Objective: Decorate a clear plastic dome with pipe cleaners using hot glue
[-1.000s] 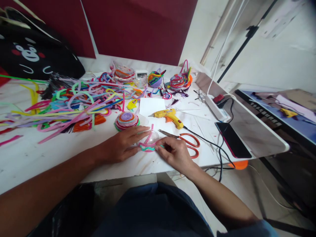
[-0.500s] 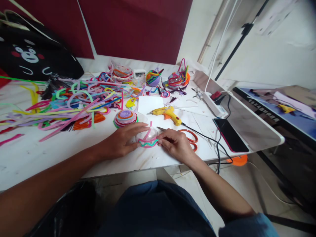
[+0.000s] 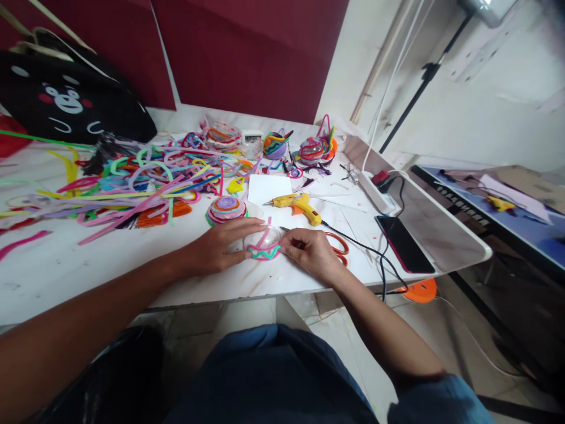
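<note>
A clear plastic half-ball (image 3: 268, 240) sits near the table's front edge, with pink pipe cleaner strips and a wavy turquoise one around its lower part. My left hand (image 3: 223, 244) is curved round its left side, thumb low and fingers reaching over behind it. My right hand (image 3: 311, 250) pinches at the right end of the turquoise pipe cleaner (image 3: 265, 253) against the half-ball. Behind my left hand rests a half-ball covered in coiled pipe cleaners (image 3: 226, 209). Partly hidden by my right hand lie orange-handled scissors (image 3: 338, 244).
A yellow hot glue gun (image 3: 296, 204) lies beside a white card (image 3: 269, 188); its black cord runs right past a phone (image 3: 404, 244). Loose pipe cleaners (image 3: 132, 182) heap on the left. Decorated balls (image 3: 274, 145) stand at the back near a power strip (image 3: 378, 193).
The view has shifted slightly. Both hands stay at the half-ball, and the right fingers keep hold at its right side with little visible movement.
</note>
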The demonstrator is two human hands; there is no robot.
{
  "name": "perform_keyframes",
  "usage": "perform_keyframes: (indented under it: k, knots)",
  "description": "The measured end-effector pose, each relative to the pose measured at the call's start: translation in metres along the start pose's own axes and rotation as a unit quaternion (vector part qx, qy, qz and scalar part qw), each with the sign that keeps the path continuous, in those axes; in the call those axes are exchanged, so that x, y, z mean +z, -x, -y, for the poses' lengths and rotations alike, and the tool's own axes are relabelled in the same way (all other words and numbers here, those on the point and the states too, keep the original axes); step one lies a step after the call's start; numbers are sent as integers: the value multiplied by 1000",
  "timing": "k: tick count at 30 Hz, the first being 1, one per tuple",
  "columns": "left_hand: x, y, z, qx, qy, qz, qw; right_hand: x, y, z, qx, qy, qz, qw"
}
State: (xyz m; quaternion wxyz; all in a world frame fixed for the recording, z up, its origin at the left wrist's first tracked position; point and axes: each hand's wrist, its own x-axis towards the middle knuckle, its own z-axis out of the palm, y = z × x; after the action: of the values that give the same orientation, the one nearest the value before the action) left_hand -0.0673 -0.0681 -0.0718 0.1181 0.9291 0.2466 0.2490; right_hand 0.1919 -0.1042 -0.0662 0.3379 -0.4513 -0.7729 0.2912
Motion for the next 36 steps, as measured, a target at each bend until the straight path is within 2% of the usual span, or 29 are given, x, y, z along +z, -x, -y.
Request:
perform_keyframes:
  k: [5, 10, 17, 22, 30, 36]
  knots:
    - [4, 3, 7, 18, 8, -15, 1000, 0, -2, -1, 10, 1, -1, 1000]
    - [1, -1, 2, 24, 12, -16, 1000, -1, -5, -2, 24, 8, 5, 1000]
    - [1, -1, 3, 17, -4, -22, 1000, -6, -20, -7, 46, 1, 62, 997]
    - [0, -1, 5, 7, -14, -8, 1000, -14, -32, -1, 48, 42, 91, 994]
    - [-4, -2, -1, -33, -43, 10, 998, -29, -52, 14, -1, 112, 159, 981]
    - [-5, -4, -5, 11, -78, -2, 997, -36, -57, 15, -55, 127, 189, 972]
